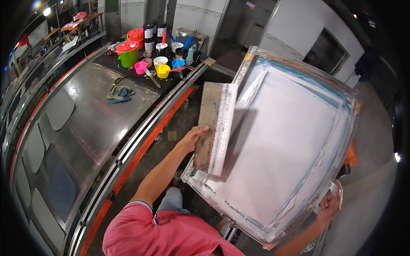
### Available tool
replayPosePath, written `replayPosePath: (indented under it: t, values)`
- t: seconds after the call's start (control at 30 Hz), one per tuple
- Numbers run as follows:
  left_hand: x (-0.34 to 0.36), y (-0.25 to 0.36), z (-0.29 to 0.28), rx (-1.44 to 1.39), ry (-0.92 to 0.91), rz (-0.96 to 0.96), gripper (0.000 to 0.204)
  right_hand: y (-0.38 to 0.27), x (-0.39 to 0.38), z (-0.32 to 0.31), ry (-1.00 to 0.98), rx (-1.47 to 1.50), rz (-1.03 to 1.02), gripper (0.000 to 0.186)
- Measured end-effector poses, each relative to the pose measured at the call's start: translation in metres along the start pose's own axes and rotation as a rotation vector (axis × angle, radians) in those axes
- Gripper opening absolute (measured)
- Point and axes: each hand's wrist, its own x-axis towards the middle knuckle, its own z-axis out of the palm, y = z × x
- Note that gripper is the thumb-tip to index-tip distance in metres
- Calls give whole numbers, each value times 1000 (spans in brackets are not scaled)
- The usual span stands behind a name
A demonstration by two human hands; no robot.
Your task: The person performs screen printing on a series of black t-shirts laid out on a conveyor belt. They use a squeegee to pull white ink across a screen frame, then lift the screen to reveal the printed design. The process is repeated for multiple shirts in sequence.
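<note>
My left hand (195,135) is closed on a long squeegee (204,102), a dull board edged with a thick white strip, held over the left side of a large screen frame. The screen (277,145) has a pale centre, a blue border and smears of white paste, and it is tilted. My right hand (329,202) is closed at the frame's lower right edge (314,187), around a whitish piece there that I cannot make out clearly.
A long rail table (98,136) with grey cut panels (34,145) runs along my left. Its far end (106,57) holds colourful buckets (127,57), pots, dark cans and folded cloths (119,96). A pale wall (290,34) with a doorway (232,38) stands behind.
</note>
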Motion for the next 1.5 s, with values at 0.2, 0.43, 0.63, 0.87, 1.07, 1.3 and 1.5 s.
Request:
replayPosePath:
  t: [0.2,0.43,0.63,0.87,1.07,1.3,1.5]
  values:
    - [71,-21,52,-81,-201,-71,44,-31,1,-39,142,-51,-89,49]
    - [124,-19,74,-93,-357,-80,42,-53,-69,-20,150,-58,-203,55]
    - [162,0,76,-100,-369,-46,50,-43,-79,11,194,66,-199,62]
    - [215,30,47,-160,-328,37,53,-11,-15,82,252,27,-318,59]
    - [286,36,32,-221,-49,258,50,48,111,82,-25,-38,-561,56]
    - [318,46,14,-306,-151,467,55,94,301,58,-1047,495,100,47]
    - [333,87,-29,-334,-67,577,55,110,343,204,-349,133,-376,61]
